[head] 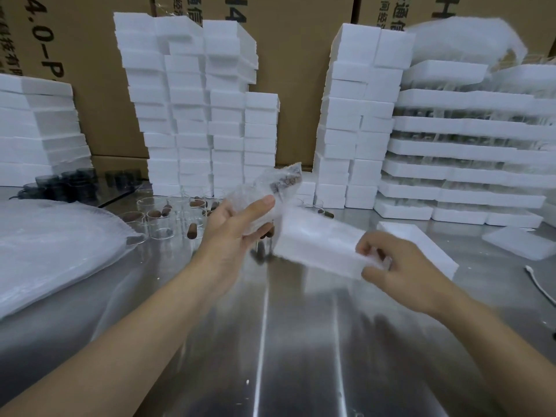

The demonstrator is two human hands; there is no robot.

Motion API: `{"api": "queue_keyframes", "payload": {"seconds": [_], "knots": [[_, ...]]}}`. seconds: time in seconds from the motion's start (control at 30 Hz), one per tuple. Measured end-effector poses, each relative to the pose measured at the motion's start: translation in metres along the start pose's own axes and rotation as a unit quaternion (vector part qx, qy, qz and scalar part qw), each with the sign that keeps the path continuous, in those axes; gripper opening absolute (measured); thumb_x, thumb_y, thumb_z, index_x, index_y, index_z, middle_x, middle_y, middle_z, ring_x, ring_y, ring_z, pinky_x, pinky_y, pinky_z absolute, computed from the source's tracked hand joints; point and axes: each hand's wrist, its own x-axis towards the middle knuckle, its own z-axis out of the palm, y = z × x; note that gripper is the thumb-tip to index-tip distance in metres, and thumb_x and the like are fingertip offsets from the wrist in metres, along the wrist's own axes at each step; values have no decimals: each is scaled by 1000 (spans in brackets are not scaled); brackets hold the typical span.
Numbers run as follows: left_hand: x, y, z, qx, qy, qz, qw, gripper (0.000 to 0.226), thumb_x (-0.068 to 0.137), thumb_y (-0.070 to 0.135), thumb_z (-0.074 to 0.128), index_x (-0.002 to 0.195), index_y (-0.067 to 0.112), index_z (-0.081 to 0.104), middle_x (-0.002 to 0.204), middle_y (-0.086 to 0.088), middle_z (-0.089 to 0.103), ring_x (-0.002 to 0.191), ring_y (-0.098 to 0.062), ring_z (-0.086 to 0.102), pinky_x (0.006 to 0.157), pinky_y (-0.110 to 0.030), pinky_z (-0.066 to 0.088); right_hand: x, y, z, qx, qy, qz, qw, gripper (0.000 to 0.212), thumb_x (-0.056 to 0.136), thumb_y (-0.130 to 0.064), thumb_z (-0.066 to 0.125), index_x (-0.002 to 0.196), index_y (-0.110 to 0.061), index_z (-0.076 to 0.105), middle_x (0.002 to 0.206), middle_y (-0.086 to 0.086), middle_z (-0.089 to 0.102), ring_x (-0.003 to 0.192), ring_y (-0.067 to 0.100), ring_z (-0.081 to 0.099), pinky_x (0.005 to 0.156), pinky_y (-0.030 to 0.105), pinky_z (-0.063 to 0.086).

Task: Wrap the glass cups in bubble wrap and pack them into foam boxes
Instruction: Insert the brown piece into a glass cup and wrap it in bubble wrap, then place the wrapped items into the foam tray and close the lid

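The steel table [270, 341] lies bare and open along its near edge, with room between the arms. Foam box stacks [192, 115] wall off the far edge; the foam trays [451, 152] at right carry glass between layers. A bubble wrap pile [54, 248] fills the left side. The right hand [400, 266] has fingers curled round the near end of a foam box [319, 245], lifted and blurred, contents unclear. The left hand [231, 233] grasps a wrapped cup [270, 185], thumb across it, above the box's far end. Bare glass cups [159, 224] stand behind the left hand
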Motion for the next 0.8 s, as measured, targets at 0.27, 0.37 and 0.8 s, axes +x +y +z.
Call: {"api": "queue_keyframes", "payload": {"seconds": [0.27, 0.37, 0.8], "knots": [[4, -16, -9, 224, -108, -17, 968, 75, 59, 42, 97, 129, 32, 72, 125, 8, 77, 120, -10, 71, 100, -26, 53, -4, -13, 18, -99, -138, -24, 985, 18, 71, -35, 58, 89, -30, 55, 92, -12, 56, 87, 10, 54, 82, 35, 49], [2, -22, -11, 339, -135, -20, 931, 69, 69, 38, 100, 129, 43, 68, 130, 24, 67, 112, 14, 62, 90, -5, 46, -4, -14, 16, -94, -137, -24, 986, 18, 70, -35, 57, 87, -30, 55, 91, -12, 56, 83, 9, 54, 78, 35, 50], [2, -24, -20, 460, -223, -99, 854, 76, 91, 35, 83, 152, 56, 43, 160, 27, 32, 142, 2, 27, 112, -30, 25, -3, -14, 16, -99, -137, -26, 985, 17, 72, -36, 58, 88, -31, 56, 93, -12, 60, 84, 9, 55, 76, 33, 48]]}}
